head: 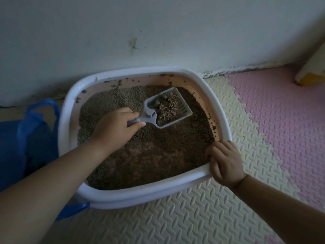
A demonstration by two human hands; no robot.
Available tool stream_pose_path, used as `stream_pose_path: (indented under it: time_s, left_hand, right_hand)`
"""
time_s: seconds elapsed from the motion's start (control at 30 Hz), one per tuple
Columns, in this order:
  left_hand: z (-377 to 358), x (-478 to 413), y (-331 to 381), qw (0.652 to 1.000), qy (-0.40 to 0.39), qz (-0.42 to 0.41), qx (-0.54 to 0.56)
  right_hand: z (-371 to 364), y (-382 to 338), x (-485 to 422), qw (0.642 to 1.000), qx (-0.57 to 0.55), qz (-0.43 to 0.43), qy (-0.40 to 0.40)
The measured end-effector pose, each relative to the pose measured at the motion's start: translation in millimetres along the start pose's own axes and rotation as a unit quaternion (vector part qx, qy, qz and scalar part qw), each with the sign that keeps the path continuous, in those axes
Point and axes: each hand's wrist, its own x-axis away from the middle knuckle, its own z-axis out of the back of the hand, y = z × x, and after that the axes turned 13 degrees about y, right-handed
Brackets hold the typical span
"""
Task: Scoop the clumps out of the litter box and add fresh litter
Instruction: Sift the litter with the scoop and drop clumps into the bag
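A white-rimmed litter box [219,110] with pink inner walls sits on the floor against the wall, filled with brown-grey litter [158,155]. My left hand [116,127] grips the handle of a pale slotted scoop [182,110], which is held over the litter near the back of the box. Several clumps [166,107] lie in the scoop. My right hand [224,162] grips the box's front right rim, fingers curled over the edge.
A blue plastic bag [33,132] lies on the floor just left of the box. Cream and pink foam mats [246,131] cover the floor to the right and front. A yellow-and-white object [311,74] stands at the far right by the wall.
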Motion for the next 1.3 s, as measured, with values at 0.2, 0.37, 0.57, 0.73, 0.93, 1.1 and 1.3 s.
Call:
stream_pose_path:
  time_s: [0.2, 0.37, 0.57, 0.73, 0.93, 1.1, 1.3]
  left_hand:
    - [13, 12, 2, 1.0, 0.011, -0.007, -0.007]
    - [24, 15, 3, 1.0, 0.014, -0.015, -0.019]
    - [33, 15, 2, 1.0, 0.024, -0.015, -0.012]
    - [31, 15, 2, 0.999, 0.023, -0.023, 0.001]
    - [30, 16, 1, 0.999, 0.033, -0.027, -0.01]
    - [30, 18, -1, 0.999, 0.036, -0.029, -0.025]
    - [23, 19, -14, 0.997, -0.044, -0.008, -0.062]
  right_hand:
    - [2, -1, -1, 1.0, 0.001, -0.002, -0.011]
    - [3, -2, -1, 1.0, 0.005, -0.004, -0.014]
    - [2, -2, -2, 1.0, 0.005, -0.004, -0.013]
    - [2, -3, 0, 1.0, 0.005, -0.007, -0.011]
    - [1, -2, -1, 1.0, 0.004, -0.006, -0.008]
    - [1, -2, 0, 1.0, 0.003, -0.009, -0.005]
    - [1, -2, -1, 1.0, 0.0, -0.008, -0.005]
